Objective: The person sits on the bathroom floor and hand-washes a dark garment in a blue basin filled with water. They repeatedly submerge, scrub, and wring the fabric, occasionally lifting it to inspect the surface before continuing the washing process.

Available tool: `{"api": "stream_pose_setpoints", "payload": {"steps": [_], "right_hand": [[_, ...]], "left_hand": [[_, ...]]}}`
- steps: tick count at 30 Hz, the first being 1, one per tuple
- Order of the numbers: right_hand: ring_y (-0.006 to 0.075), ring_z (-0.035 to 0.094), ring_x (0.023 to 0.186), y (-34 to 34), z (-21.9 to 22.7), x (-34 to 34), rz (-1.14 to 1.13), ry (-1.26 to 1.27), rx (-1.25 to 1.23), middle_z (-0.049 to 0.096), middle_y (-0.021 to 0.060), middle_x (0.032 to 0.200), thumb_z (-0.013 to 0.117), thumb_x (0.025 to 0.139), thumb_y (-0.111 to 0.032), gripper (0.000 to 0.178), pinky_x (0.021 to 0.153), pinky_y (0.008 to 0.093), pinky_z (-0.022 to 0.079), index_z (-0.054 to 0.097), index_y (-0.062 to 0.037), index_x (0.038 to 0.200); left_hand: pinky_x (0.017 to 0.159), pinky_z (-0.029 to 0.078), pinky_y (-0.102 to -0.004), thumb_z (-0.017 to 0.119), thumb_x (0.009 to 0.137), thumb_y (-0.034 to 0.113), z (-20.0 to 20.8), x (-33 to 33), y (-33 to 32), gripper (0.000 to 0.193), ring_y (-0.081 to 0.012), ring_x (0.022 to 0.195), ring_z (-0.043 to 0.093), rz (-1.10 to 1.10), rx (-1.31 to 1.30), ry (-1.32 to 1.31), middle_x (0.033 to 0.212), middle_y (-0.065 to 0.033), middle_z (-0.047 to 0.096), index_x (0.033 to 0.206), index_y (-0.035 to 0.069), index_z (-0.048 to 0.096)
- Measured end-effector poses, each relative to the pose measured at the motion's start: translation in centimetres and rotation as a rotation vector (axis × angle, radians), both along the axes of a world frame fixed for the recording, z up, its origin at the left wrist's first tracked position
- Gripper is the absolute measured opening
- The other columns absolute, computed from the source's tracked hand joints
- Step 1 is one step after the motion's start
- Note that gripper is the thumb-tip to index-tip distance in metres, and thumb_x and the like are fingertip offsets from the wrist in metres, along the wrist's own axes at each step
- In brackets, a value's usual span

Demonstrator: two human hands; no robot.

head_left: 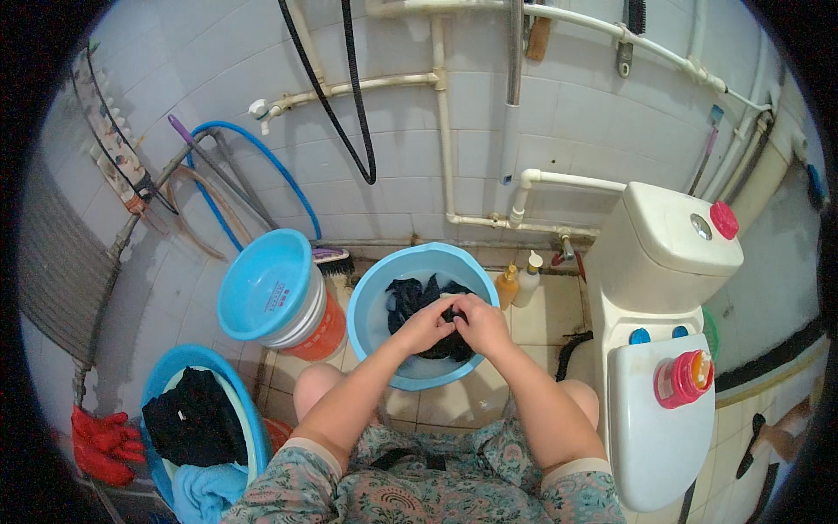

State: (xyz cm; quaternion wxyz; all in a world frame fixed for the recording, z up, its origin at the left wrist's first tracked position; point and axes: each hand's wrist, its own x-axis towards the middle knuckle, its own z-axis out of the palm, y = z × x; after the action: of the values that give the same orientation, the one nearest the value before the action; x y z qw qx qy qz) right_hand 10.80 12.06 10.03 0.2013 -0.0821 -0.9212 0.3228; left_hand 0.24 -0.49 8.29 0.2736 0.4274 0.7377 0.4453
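Observation:
In front of me a light blue basin [375, 362] holds cloudy water and dark wet cloth [406, 301]. My left hand [423, 326] and my right hand [481, 324] meet over the right part of the basin. Their fingers are bent and closed on the cloth, thumbs close together. A small pale patch shows between the fingertips, too little to name. Part of the cloth lies under my hands and hides their lower fingers.
Left of the basin, a blue basin [253, 301] tops a bucket [323, 332]. Nearer, another tub [155, 380] holds black clothing [196, 419] and a blue towel [209, 491], beside red gloves [105, 445]. Two pump bottles [527, 281] and a toilet [655, 437] with a red jar [676, 382] stand right.

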Motion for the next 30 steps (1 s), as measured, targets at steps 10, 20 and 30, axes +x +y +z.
{"api": "stream_pose_setpoints", "payload": {"steps": [10,20,30], "right_hand": [[0.0328,0.061,0.081,-0.8,0.3,-0.1,-0.078,-0.015,0.188,0.057,0.0111,0.093,0.058,0.074,-0.007,0.023,0.068,0.0449,0.049,0.058,-0.0094,0.097],[0.0290,0.062,0.083,1.0,0.0,-0.8,0.012,-0.194,-0.134,0.063,0.0119,0.089,0.062,0.073,-0.008,0.017,0.071,0.0386,0.049,0.060,-0.0062,0.090],[0.0334,0.059,0.077,0.1,-0.1,-0.5,-0.093,-0.044,0.079,0.060,0.0127,0.081,0.060,0.072,-0.007,0.011,0.067,0.0426,0.048,0.058,-0.0067,0.083]], "left_hand": [[0.070,0.047,-0.0368,0.063,0.080,0.027,0.3,1.5,0.1,0.033,-0.0280,0.078,0.060,0.181,-0.102,0.277,0.094,-0.0135,0.061,0.104,0.006,0.057],[0.064,0.045,-0.0323,0.064,0.080,0.018,-0.8,1.6,-0.8,0.025,-0.0190,0.068,0.055,0.266,0.000,0.193,0.092,-0.0086,0.058,0.102,0.007,0.058],[0.062,0.045,-0.0305,0.065,0.079,0.019,0.2,1.6,-0.3,0.025,-0.0162,0.062,0.052,0.273,-0.074,0.193,0.083,-0.0078,0.059,0.100,0.007,0.059]]}}
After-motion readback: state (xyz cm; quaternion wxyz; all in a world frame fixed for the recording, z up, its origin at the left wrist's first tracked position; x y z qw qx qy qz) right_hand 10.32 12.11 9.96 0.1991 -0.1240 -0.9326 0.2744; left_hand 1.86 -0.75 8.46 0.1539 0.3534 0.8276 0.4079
